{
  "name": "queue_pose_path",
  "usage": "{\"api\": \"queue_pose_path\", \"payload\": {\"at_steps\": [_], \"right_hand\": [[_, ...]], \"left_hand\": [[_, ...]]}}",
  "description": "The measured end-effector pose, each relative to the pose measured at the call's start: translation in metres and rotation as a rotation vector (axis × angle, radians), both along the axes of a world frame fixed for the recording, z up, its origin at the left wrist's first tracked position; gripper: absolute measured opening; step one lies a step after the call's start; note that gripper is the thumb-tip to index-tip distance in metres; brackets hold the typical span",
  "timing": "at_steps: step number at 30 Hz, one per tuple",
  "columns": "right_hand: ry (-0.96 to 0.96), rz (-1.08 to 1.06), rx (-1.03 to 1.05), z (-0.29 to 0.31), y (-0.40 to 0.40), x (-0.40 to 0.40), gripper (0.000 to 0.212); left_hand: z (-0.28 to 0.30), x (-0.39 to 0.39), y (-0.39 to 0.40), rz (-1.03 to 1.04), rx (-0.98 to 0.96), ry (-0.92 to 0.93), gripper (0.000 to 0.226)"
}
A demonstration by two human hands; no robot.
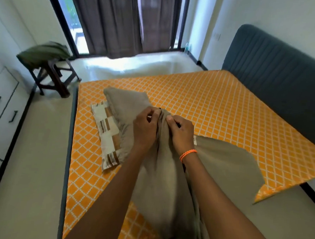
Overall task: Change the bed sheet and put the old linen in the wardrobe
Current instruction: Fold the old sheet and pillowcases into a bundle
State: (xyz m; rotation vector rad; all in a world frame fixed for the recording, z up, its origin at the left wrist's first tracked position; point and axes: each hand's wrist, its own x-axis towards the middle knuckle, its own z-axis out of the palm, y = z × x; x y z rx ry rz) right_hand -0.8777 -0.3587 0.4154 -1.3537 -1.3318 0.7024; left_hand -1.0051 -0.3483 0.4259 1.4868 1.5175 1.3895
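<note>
My left hand [146,127] & my right hand [181,134] are both bunched up tight on the tan pillow cover [164,174], right at the middle of the bed. Fingers of each hand are curled & pinching the cloth where it gathers, hands just beside each other, nearly touching. The cover is like a bag: a pillow [124,101] is in the far end, making it puffy, & the near part hangs loose toward me. A flap of the same tan cloth lies flat to the right on the orange sheet [217,104] w/ white diamond lines, which covers the bed. A 2nd pillow [106,133] w/ brown & cream squares lies on the sheet, partly under the tan one, on the left. My right wrist has an orange band [187,154]. A dark green cloth [44,54] sits piled on a wooden stool [55,77] by the window. The white wardrobe [2,100] is on the left w/ doors closed; can't tell what's in it. The gray headboard [275,74] is on the right.
</note>
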Motion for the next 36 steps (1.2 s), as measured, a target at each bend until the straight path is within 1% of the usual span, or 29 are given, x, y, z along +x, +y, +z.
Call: {"api": "queue_pose_path", "payload": {"at_steps": [1,3,4,7,8,9,11,13,14,16,19,22,24,26,28,29,32,33,35,36], "right_hand": [[0.047,0.003,0.022,0.014,0.005,0.007,0.050],[0.110,0.006,0.076,0.037,0.017,0.021,0.050],[0.122,-0.001,0.101,0.049,0.023,0.028,0.050],[0.123,-0.047,0.183,0.083,0.040,0.045,0.052],[0.136,-0.062,0.206,0.093,0.045,0.050,0.050],[0.157,-0.070,0.236,0.107,0.049,0.054,0.048],[0.200,-0.081,0.281,0.131,0.056,0.062,0.045],[0.237,-0.094,0.315,0.155,0.064,0.071,0.045],[0.252,-0.103,0.337,0.169,0.068,0.076,0.047],[0.263,-0.103,0.396,0.197,0.073,0.084,0.053],[0.254,-0.104,0.484,0.240,0.079,0.093,0.058],[0.247,-0.111,0.548,0.276,0.082,0.101,0.059],[0.250,-0.118,0.568,0.290,0.082,0.104,0.056],[0.252,-0.116,0.574,0.293,0.081,0.106,0.054],[0.268,-0.108,0.553,0.289,0.080,0.107,0.053],[0.281,-0.112,0.536,0.285,0.079,0.107,0.052],[0.320,-0.144,0.489,0.269,0.075,0.107,0.045],[0.325,-0.152,0.476,0.263,0.074,0.108,0.044],[0.318,-0.160,0.456,0.251,0.071,0.108,0.042],[0.305,-0.159,0.447,0.246,0.069,0.108,0.045]], "left_hand": [[0.009,0.003,0.004,-0.066,0.006,-0.016,0.013],[0.018,0.009,0.010,-0.168,-0.043,-0.057,0.024],[0.022,0.013,0.012,-0.218,-0.081,-0.092,0.030],[0.030,0.026,0.010,-0.410,-0.224,-0.232,0.034],[0.033,0.030,0.008,-0.453,-0.256,-0.232,0.037],[0.037,0.033,0.007,-0.470,-0.248,-0.197,0.039],[0.045,0.038,0.006,-0.489,-0.159,-0.165,0.038],[0.052,0.045,0.007,-0.495,-0.072,-0.206,0.054],[0.056,0.050,0.008,-0.459,-0.018,-0.206,0.062],[0.065,0.061,0.010,-0.353,0.141,-0.177,0.066],[0.087,0.079,0.018,-0.169,0.346,-0.157,0.058],[0.123,0.091,0.019,-0.017,0.479,-0.157,0.044],[0.146,0.095,0.015,0.021,0.574,-0.155,0.026],[0.163,0.099,0.012,-0.035,0.626,-0.125,0.015],[0.174,0.104,0.011,-0.119,0.585,-0.122,0.014],[0.176,0.107,0.009,-0.163,0.541,-0.160,0.016],[0.177,0.114,-0.002,-0.330,0.328,-0.363,0.042],[0.176,0.116,-0.007,-0.371,0.247,-0.417,0.046],[0.175,0.119,-0.015,-0.368,0.139,-0.448,0.052],[0.173,0.119,-0.017,-0.318,0.109,-0.452,0.056]]}}
